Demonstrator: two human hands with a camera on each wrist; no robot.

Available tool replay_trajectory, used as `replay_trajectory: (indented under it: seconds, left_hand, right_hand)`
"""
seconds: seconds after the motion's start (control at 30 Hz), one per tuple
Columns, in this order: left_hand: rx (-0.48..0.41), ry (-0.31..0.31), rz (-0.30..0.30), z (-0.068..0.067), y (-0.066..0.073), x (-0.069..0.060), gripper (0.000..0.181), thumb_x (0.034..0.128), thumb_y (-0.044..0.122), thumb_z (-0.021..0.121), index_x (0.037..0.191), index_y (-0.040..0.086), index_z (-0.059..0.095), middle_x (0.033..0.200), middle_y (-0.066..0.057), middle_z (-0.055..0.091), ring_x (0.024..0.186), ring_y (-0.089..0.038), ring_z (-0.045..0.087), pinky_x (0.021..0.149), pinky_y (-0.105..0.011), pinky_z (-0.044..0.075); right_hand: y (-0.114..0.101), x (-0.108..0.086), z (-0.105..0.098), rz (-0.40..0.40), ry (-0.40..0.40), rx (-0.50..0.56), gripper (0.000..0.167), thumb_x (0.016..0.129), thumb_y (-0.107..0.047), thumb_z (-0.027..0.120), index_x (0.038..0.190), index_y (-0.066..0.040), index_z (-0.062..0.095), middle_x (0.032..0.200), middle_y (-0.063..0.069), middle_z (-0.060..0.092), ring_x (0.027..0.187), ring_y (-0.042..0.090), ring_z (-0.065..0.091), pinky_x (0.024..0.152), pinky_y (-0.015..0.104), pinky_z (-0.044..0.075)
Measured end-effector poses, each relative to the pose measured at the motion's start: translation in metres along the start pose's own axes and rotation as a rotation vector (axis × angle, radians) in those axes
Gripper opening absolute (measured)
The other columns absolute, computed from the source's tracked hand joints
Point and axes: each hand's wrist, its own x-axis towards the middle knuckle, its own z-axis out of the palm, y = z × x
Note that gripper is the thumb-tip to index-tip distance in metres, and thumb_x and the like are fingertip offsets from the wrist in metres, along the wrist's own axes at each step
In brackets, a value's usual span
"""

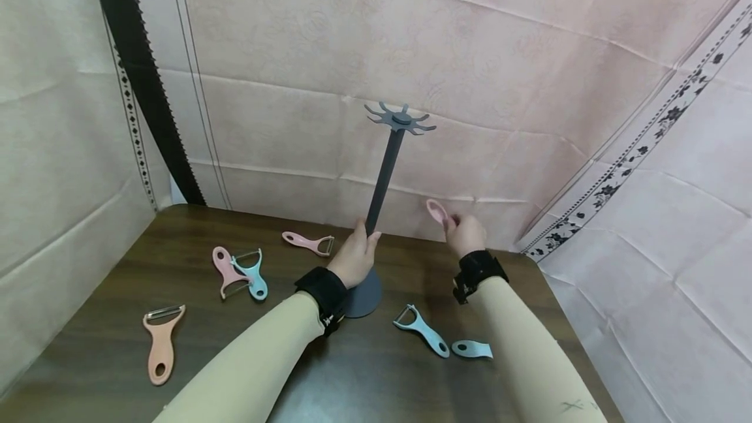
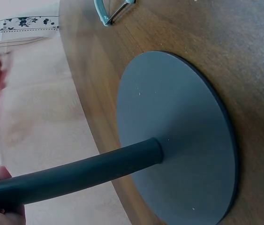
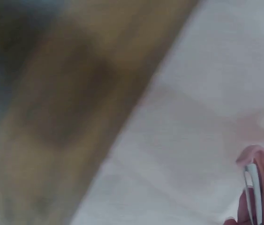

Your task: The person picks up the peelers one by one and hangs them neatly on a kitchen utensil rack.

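My left hand (image 1: 354, 256) grips the pole of a dark grey stand (image 1: 386, 178), low on its length. A ring of curved hooks (image 1: 402, 119) tops the stand, with nothing hanging on them. Its round base (image 2: 178, 108) rests on the table in the left wrist view. To the right of the pole, my right hand (image 1: 467, 235) holds a pink peeler (image 1: 436, 211) in the air, its holed handle end pointing up and left. The right wrist view shows fingers around the blade end of this peeler (image 3: 263, 171); much of it is cut off there.
Left of the stand lie a pink peeler (image 1: 302, 240), overlapping pink (image 1: 225, 265) and blue (image 1: 257, 279) peelers, and an orange peeler (image 1: 160, 348). A blue peeler (image 1: 424, 328) lies front right; beside it, another blue handle (image 1: 472, 348) is partly hidden by my right forearm. Cloth walls enclose the table.
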Motion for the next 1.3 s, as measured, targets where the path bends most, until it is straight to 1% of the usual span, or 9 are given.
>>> replay_trajectory:
  seconds: [0.13, 0.23, 0.3, 0.5, 0.63, 0.77, 0.83, 1.13, 1.3]
  left_hand:
    - [0.013, 0.008, 0.006, 0.001, -0.001, 0.001, 0.042, 0.1063, 0.030, 0.033, 0.133, -0.003, 0.030, 0.078, -0.007, 0.045, 0.073, -0.024, 0.053, 0.069, -0.036, 0.044]
    - [0.018, 0.017, 0.013, 0.001, -0.002, 0.001, 0.040, 0.1065, 0.029, 0.034, 0.131, -0.003, 0.031, 0.077, -0.007, 0.045, 0.070, -0.023, 0.052, 0.067, -0.036, 0.044]
    - [0.013, 0.019, 0.014, 0.000, -0.002, 0.001, 0.038, 0.1065, 0.028, 0.034, 0.129, -0.002, 0.031, 0.076, -0.007, 0.044, 0.066, -0.023, 0.050, 0.063, -0.036, 0.043]
    - [0.010, 0.023, 0.015, 0.000, -0.002, 0.002, 0.039, 0.1063, 0.028, 0.034, 0.130, -0.002, 0.032, 0.075, -0.006, 0.043, 0.061, -0.021, 0.047, 0.060, -0.034, 0.041]
    - [0.013, 0.008, 0.010, 0.000, -0.002, 0.003, 0.038, 0.1063, 0.028, 0.034, 0.130, -0.002, 0.032, 0.075, -0.006, 0.042, 0.060, -0.021, 0.046, 0.057, -0.033, 0.040]
    - [0.012, -0.001, 0.013, 0.001, -0.003, 0.004, 0.039, 0.1063, 0.029, 0.033, 0.130, -0.002, 0.031, 0.075, -0.006, 0.043, 0.060, -0.021, 0.047, 0.057, -0.033, 0.040]
    - [0.007, -0.002, 0.014, 0.001, -0.003, 0.004, 0.040, 0.1063, 0.029, 0.033, 0.130, -0.002, 0.030, 0.075, -0.006, 0.043, 0.061, -0.021, 0.047, 0.058, -0.034, 0.041]
    - [-0.003, -0.011, 0.009, 0.001, -0.003, 0.004, 0.041, 0.1063, 0.030, 0.034, 0.132, -0.001, 0.029, 0.075, -0.007, 0.043, 0.060, -0.021, 0.047, 0.057, -0.034, 0.041]
    - [-0.004, -0.012, -0.002, 0.002, -0.001, 0.002, 0.043, 0.1064, 0.030, 0.034, 0.135, -0.002, 0.028, 0.077, -0.007, 0.046, 0.066, -0.022, 0.051, 0.063, -0.035, 0.043]
  right_hand:
    - [-0.025, 0.013, -0.025, 0.002, 0.024, 0.156, 0.030, 0.100, -0.032, 0.052, 0.105, -0.008, 0.069, 0.088, 0.008, 0.066, 0.082, 0.025, 0.059, 0.082, 0.040, 0.042]
    - [-0.045, 0.017, -0.040, -0.032, 0.020, 0.353, 0.029, 0.101, -0.030, 0.052, 0.107, -0.005, 0.067, 0.088, 0.010, 0.064, 0.073, 0.022, 0.058, 0.068, 0.032, 0.046]
    - [-0.058, 0.017, -0.049, -0.060, 0.008, 0.496, 0.030, 0.101, -0.028, 0.053, 0.109, -0.002, 0.066, 0.091, 0.011, 0.064, 0.075, 0.019, 0.058, 0.064, 0.030, 0.047]
    - [-0.090, 0.005, -0.074, -0.149, 0.002, 0.779, 0.031, 0.099, -0.033, 0.056, 0.109, -0.004, 0.062, 0.098, 0.009, 0.069, 0.100, 0.018, 0.060, 0.085, 0.030, 0.040]
    - [-0.107, -0.008, -0.092, -0.240, 0.040, 0.893, 0.025, 0.099, -0.029, 0.056, 0.108, -0.007, 0.061, 0.095, 0.008, 0.070, 0.099, 0.021, 0.060, 0.089, 0.032, 0.039]
    - [-0.119, -0.021, -0.107, -0.317, 0.087, 0.944, 0.022, 0.098, -0.028, 0.057, 0.105, -0.008, 0.062, 0.093, 0.006, 0.071, 0.093, 0.022, 0.058, 0.086, 0.033, 0.040]
    - [-0.123, -0.026, -0.111, -0.356, 0.084, 0.953, 0.022, 0.098, -0.028, 0.057, 0.105, -0.008, 0.062, 0.092, 0.007, 0.070, 0.093, 0.022, 0.058, 0.085, 0.033, 0.041]
    - [-0.133, -0.041, -0.112, -0.487, -0.022, 0.879, 0.019, 0.099, -0.020, 0.056, 0.105, -0.003, 0.061, 0.092, 0.008, 0.069, 0.094, 0.023, 0.062, 0.082, 0.029, 0.047]
    - [-0.135, -0.044, -0.110, -0.515, -0.051, 0.863, 0.021, 0.100, -0.021, 0.056, 0.106, -0.002, 0.060, 0.092, 0.009, 0.069, 0.092, 0.025, 0.061, 0.082, 0.031, 0.047]
